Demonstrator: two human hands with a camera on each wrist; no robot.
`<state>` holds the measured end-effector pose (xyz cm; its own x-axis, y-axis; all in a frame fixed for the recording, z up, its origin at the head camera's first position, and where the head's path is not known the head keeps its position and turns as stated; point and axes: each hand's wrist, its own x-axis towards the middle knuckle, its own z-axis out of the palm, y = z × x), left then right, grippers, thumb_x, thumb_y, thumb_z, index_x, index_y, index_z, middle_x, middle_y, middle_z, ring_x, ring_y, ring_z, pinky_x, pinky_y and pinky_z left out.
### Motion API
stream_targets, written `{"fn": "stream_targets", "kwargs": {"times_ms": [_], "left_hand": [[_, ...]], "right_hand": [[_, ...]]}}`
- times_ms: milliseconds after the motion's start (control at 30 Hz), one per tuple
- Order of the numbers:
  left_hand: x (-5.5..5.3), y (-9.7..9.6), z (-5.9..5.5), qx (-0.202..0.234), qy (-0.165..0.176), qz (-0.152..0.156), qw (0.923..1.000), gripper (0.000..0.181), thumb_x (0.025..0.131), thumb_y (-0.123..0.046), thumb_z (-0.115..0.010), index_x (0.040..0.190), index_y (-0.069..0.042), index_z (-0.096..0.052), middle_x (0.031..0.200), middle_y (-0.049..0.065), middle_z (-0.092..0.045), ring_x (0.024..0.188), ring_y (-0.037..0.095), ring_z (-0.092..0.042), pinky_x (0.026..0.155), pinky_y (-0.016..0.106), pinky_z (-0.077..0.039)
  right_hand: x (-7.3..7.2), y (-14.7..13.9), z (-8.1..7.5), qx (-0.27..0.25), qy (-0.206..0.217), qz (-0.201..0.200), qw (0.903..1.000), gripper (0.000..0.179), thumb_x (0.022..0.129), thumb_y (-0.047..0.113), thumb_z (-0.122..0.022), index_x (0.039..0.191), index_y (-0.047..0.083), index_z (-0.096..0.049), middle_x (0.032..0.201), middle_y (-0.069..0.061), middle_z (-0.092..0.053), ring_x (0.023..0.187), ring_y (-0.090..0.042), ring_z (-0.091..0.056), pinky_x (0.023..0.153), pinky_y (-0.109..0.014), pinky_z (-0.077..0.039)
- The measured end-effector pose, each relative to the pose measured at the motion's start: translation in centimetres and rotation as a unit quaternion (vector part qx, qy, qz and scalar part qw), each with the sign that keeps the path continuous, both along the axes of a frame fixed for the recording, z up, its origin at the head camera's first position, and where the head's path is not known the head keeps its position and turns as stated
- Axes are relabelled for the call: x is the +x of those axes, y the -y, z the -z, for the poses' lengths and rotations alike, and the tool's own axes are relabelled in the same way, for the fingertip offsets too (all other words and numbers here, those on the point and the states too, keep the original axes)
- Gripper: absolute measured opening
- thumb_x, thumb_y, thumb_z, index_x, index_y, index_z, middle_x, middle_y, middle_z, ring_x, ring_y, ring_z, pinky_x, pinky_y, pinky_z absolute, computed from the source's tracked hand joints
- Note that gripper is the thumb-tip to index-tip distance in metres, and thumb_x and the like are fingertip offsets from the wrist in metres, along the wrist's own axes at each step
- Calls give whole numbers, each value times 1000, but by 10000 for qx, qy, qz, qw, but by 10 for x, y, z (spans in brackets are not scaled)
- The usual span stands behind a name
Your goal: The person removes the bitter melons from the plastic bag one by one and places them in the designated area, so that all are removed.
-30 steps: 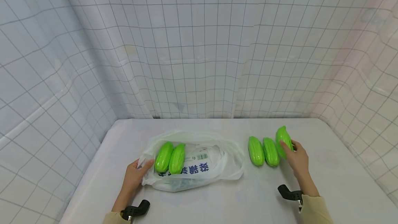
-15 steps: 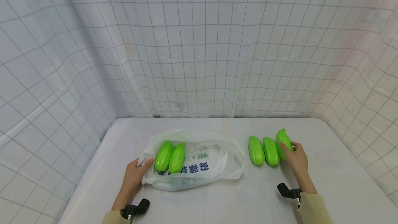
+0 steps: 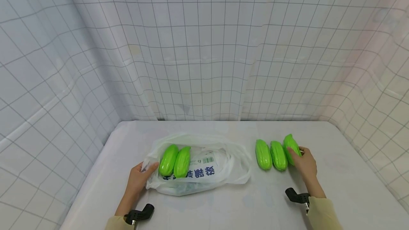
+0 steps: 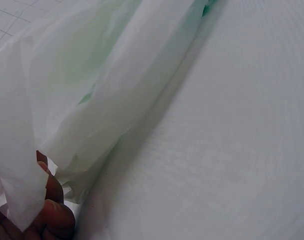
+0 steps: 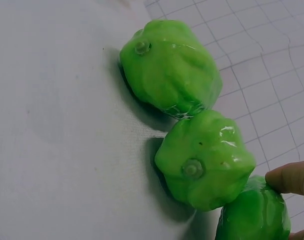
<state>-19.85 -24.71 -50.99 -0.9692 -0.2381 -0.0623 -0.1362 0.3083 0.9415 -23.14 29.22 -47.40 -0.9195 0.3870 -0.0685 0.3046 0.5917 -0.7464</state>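
Your right hand point(image 3: 306, 162) pinches a glossy, ribbed green vegetable point(image 3: 290, 143), long axis near-to-far, narrower tip pointing far, slightly left; your left hand point(image 3: 138, 179) grips the white bag point(image 3: 182, 189).

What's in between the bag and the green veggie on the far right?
Two more green veggies, lying side by side on the table. You can see that in the head view.

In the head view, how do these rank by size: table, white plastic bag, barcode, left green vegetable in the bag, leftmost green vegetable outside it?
Largest to smallest:
Table
White plastic bag
Left green vegetable in the bag and leftmost green vegetable outside it: too alike to rank
Barcode
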Motion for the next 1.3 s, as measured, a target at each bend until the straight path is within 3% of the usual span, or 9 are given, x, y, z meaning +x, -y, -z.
{"fn": "stream_targets", "kwargs": {"times_ms": [900,1300], "left_hand": [[0,-1,-1,91,18,-9,10000,58,85,-43,-70,117,5,-59,96,13,-65,74,16,-58,64,27,-47],[1,-1,-4,115,62,44,9999,61,87,-41,-68,122,7,-55,102,14,-64,75,14,-57,64,26,-47]], "right_hand": [[-5,-2,11,160,41,-205,9997,84,93,57,-43,138,-12,-32,133,-35,-37,120,-50,-37,94,-59,-31],[-4,-1,10,144,152,-313,9993,86,93,58,-41,140,-13,-27,134,-37,-35,118,-51,-37,93,-59,-32]]}}
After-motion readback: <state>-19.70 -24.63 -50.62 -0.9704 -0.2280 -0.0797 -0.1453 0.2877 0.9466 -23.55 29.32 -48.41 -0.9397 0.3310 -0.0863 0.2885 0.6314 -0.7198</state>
